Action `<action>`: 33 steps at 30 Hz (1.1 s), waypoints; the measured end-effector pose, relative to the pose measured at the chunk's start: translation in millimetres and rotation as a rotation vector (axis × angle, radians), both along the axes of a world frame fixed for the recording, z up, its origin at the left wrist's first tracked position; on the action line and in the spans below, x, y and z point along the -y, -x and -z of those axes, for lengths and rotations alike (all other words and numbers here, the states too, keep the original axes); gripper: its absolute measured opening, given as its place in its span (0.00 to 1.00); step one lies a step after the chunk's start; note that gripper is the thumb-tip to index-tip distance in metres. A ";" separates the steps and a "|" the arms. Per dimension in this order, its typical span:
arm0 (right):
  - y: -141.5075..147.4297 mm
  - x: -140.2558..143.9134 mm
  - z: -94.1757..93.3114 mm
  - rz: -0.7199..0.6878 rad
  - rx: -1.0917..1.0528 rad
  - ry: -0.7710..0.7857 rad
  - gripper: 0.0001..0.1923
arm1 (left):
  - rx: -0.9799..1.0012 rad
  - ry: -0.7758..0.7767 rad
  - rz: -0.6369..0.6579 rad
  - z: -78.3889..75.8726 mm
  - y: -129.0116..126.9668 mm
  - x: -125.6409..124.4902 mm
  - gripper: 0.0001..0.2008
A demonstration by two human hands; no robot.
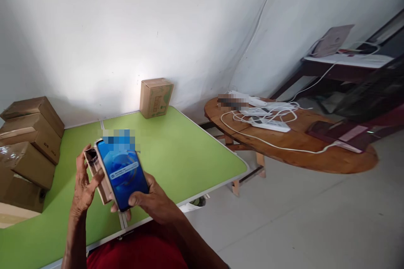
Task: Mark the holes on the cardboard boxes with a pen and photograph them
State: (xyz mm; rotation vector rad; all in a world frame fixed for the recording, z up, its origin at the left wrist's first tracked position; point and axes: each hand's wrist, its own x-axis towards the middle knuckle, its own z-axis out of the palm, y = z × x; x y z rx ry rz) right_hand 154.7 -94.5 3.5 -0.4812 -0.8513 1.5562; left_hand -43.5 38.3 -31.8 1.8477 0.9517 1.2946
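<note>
My right hand (154, 201) is closed round the lower part of a smartphone (123, 178), its thumb resting at the bottom of the lit blue screen. A pale notice bar crosses the screen, and the phone's top is blurred out. Just left of the phone, my left hand (83, 189) grips a flat, pinkish-beige rectangular thing (101, 183) with a dark patch at its top; its exact kind cannot be made out. The phone partly hides that thing. Both are held above the near edge of a green folding table (176, 151).
Several cardboard boxes (33, 130) stand along the table's left side. One small carton (156, 97) is at the back by the wall. To the right, a round wooden table (252, 134) carries white power strips (269, 124) with tangled cables. A desk (347, 61) stands farther right.
</note>
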 end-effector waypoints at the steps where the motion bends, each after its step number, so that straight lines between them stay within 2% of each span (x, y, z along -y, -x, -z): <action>1: -8.4 0.6 2.0 0.058 0.005 0.001 0.28 | -0.001 0.025 0.002 -3.7 -1.9 1.2 0.44; 4: -37.9 2.7 12.8 0.284 0.032 0.060 0.29 | 0.008 0.071 -0.003 -9.9 -4.3 3.3 0.45; 8: -81.7 5.4 39.2 0.613 0.128 0.234 0.35 | 0.021 0.107 0.001 -10.4 -4.3 4.2 0.46; 11: -109.6 3.8 65.1 0.740 0.252 0.380 0.35 | 0.026 0.101 0.006 -10.5 -4.9 4.0 0.45; 15: -126.8 -4.8 97.0 0.800 0.427 0.564 0.25 | 0.021 0.088 -0.006 -13.3 -5.9 4.1 0.45; 20: -126.6 -15.3 117.7 0.814 0.557 0.612 0.18 | 0.000 0.100 -0.015 -20.7 -6.4 7.6 0.45; 28: -143.8 -11.5 115.1 0.861 1.127 0.717 0.11 | -0.013 0.113 -0.018 -21.3 -5.2 11.5 0.48; 33: -139.5 -3.1 104.7 0.823 1.381 0.762 0.07 | -0.016 0.070 -0.025 -16.4 -3.0 16.1 0.46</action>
